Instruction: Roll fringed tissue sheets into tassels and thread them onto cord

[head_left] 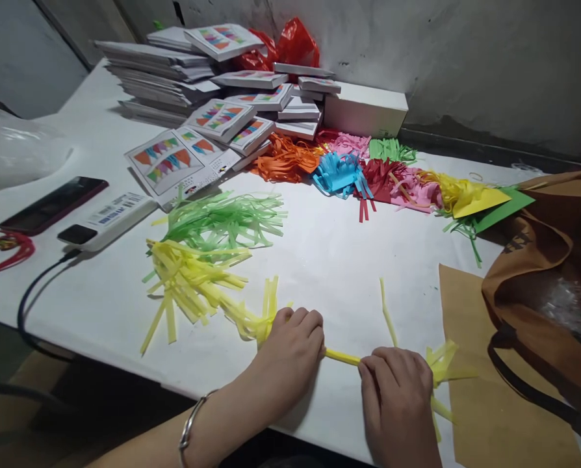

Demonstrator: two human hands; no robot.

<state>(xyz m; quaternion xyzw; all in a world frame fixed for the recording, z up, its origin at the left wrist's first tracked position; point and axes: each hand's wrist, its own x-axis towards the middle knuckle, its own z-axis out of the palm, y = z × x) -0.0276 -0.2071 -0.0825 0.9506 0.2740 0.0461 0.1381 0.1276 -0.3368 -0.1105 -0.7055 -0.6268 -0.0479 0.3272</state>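
A yellow tissue paper tassel stretches between my hands, its middle rolled into a narrow strand. My left hand is closed round the strand's left part, and fringe sticks out beyond it. My right hand pinches the other part, with loose yellow strips fanning out to its right. Hidden under my fingers is the exact grip. To the left of my left hand lies another fringed yellow paper bundle, with a green fringed bundle just behind it. A single yellow strip lies on the white table.
Printed flat packs are stacked at the back left, near a white box. Coloured tassels line the back. A phone and a cabled white device lie left. Brown paper and a brown bag occupy the right.
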